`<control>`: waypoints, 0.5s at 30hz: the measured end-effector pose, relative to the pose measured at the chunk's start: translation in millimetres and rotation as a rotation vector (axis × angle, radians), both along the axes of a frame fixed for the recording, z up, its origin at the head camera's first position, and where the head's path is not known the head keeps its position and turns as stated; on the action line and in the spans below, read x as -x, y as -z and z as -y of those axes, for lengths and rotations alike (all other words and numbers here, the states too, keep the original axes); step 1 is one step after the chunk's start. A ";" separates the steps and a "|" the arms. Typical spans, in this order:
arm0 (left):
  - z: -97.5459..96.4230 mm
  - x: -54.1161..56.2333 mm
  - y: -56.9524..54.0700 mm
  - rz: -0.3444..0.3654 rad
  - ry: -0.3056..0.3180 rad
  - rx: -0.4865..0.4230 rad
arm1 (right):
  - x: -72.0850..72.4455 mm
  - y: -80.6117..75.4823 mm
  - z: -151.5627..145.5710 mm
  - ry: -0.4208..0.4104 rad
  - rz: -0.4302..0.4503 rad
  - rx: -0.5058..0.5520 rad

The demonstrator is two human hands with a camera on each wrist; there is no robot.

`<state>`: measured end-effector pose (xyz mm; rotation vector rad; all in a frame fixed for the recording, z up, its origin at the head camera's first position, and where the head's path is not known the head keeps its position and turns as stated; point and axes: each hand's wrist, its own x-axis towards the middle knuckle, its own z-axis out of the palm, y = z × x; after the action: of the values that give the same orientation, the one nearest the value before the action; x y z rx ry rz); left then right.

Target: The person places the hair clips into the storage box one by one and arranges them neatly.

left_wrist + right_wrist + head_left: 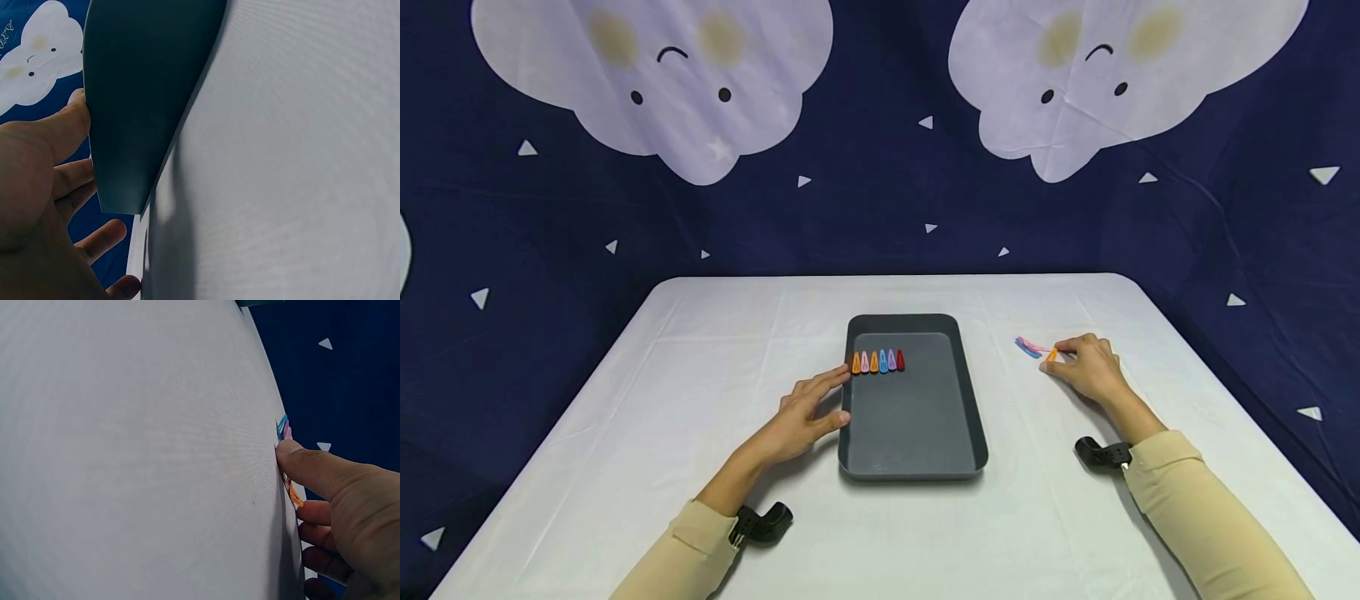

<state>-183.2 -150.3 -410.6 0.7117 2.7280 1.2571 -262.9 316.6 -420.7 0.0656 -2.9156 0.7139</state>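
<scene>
A dark grey tray [917,417] lies on the table. Inside it, near the far left, stands a row of several snap hair clips [874,362] in orange, pink, blue, purple and red. My left hand [797,421] touches the tray's left rim with nearly straight fingers and thumb; the left wrist view shows them against the tray wall [144,112]. Right of the tray, my right hand [1090,367] pinches an orange hair clip [1052,354] between thumb and finger, low at the tabletop. Beside its fingertips lie blue and pink hair clips [1028,347], overlapping; how many I cannot tell.
A white cloth covers the table [700,367]. Behind it hangs a dark blue backdrop [880,225] with clouds and small white triangles. A black device is strapped to each wrist, such as the left wrist device [763,525].
</scene>
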 end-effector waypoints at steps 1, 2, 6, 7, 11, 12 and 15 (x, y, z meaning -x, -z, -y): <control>0.0 0.0 0.0 0.000 0.000 -0.001 | -0.3 -0.2 0.2 -0.002 -0.002 0.001; 0.1 0.1 0.0 0.000 0.000 -0.001 | -0.3 -0.3 0.4 -0.003 -0.003 0.002; 0.1 0.0 -0.1 0.001 0.001 0.000 | 0.4 -0.4 -0.2 -0.007 0.003 0.002; 0.1 -0.1 -0.2 0.002 0.000 0.000 | 0.5 -0.6 -0.4 -0.007 0.007 0.001; -0.2 -0.2 -0.6 0.007 -0.002 -0.005 | 1.0 -2.4 -1.8 -0.007 0.020 0.002; -0.3 -0.2 -0.6 0.008 -0.003 -0.006 | 1.2 -3.0 -2.2 -0.009 0.019 0.002; -0.4 -0.1 -0.6 0.007 -0.004 -0.005 | 1.7 -5.4 -2.2 -0.020 0.005 0.008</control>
<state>-183.1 -149.9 -410.0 0.7020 2.7229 1.2656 -264.6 318.8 -415.3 0.0918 -2.9209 0.7292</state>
